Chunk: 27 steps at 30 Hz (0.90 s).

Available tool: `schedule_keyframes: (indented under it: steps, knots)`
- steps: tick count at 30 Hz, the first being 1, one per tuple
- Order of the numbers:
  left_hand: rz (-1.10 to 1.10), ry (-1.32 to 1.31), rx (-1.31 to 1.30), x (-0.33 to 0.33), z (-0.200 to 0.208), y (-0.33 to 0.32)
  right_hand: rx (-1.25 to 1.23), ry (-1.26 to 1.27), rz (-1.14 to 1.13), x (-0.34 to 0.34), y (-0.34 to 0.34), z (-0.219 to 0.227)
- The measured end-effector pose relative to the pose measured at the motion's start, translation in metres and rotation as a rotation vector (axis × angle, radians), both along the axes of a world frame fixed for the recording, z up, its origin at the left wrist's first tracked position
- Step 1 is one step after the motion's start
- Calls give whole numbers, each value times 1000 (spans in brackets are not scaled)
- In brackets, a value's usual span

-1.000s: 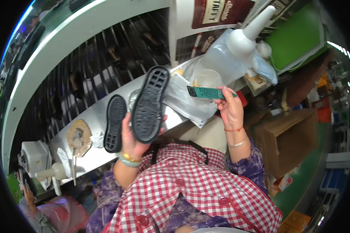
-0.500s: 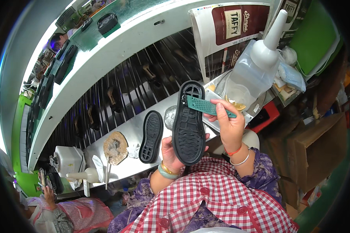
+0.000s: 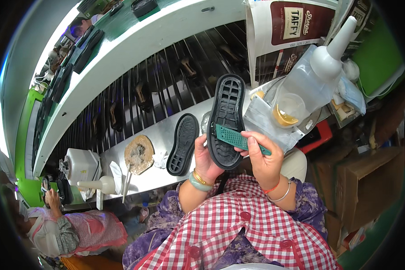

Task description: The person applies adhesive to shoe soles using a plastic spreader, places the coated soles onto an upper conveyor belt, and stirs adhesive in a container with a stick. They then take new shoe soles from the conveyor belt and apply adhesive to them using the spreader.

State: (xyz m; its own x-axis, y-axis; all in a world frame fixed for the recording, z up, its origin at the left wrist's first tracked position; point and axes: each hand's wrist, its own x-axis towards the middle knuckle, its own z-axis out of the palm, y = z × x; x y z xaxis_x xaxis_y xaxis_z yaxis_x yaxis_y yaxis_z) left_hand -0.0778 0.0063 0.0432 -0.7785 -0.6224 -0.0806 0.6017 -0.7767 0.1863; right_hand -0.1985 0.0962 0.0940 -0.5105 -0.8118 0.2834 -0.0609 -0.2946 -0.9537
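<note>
A black shoe sole [image 3: 230, 102] is held up with its hollow, ridged inner side facing me. My left hand [image 3: 207, 163] is closed around its near left edge. In my right hand [image 3: 264, 163], pinched between thumb and fingers, is a flat green brush [image 3: 234, 138] with a dotted handle. Its dark tip touches the inside of the sole, near the left rim in the nearer half. Some right fingers are hidden behind the brush and sole. A second black sole [image 3: 183, 144] lies on the metal ledge just left of my left hand.
A large squeeze bottle [image 3: 307, 74] leans at the right, beside a cup of amber liquid [image 3: 285, 116]. A crusted round dish [image 3: 138, 155] and a smaller nozzle bottle [image 3: 99, 185] stand left. Behind runs a barred conveyor [image 3: 166, 83]. A co-worker [image 3: 76, 229] is at far left.
The brush has moved down the sole, from near its far end to its nearer half. The sole has shifted away from me and slightly right, and the whole view has shifted a little.
</note>
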Motion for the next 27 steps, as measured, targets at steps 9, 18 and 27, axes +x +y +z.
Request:
schedule_keyframes:
  steps: [9, 18, 27]
  knots:
    - [-17, -72, -108, -3, 15, 2, 60, -4, 125, 9, 17, 6]
    - [-83, -33, 30, 8, -2, -3, 166, -51, 348, 3, 17, 12]
    - [-380, -104, 15, 23, -9, -3, 490, -245, 677, -20, -10, 30]
